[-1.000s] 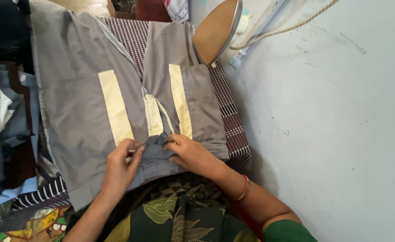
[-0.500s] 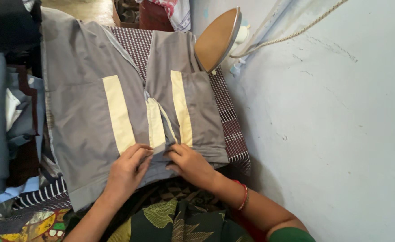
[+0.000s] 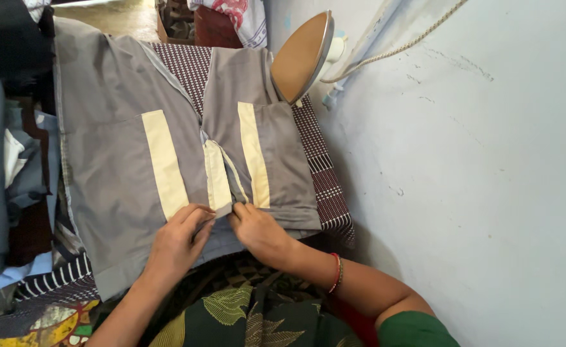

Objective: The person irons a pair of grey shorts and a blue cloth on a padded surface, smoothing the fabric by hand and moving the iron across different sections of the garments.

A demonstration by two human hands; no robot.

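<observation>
Here the grey garment (image 3: 122,167) lies flat on the checked ironing cloth (image 3: 315,173). Left hand (image 3: 177,241) and right hand (image 3: 260,231) pinch its near hem between thumb and fingers beside the cream strip (image 3: 217,177), apparently to align the edges; the iron (image 3: 302,58) stands upright, soleplate clear of fabric

Garment (image 3: 122,167) spread flat on bench (image 3: 324,186), over patterned cover (image 3: 193,64); iron (image 3: 302,58) standing on end at far right corner, against wall (image 3: 475,180), cord (image 3: 392,51) running up behind. Left hand (image 3: 177,241) and right hand (image 3: 260,231) side by side on near hem, either side of centre strip (image 3: 217,177). Folded cloth pile (image 3: 13,167) left of bench; bundle (image 3: 228,16) behind far edge.
</observation>
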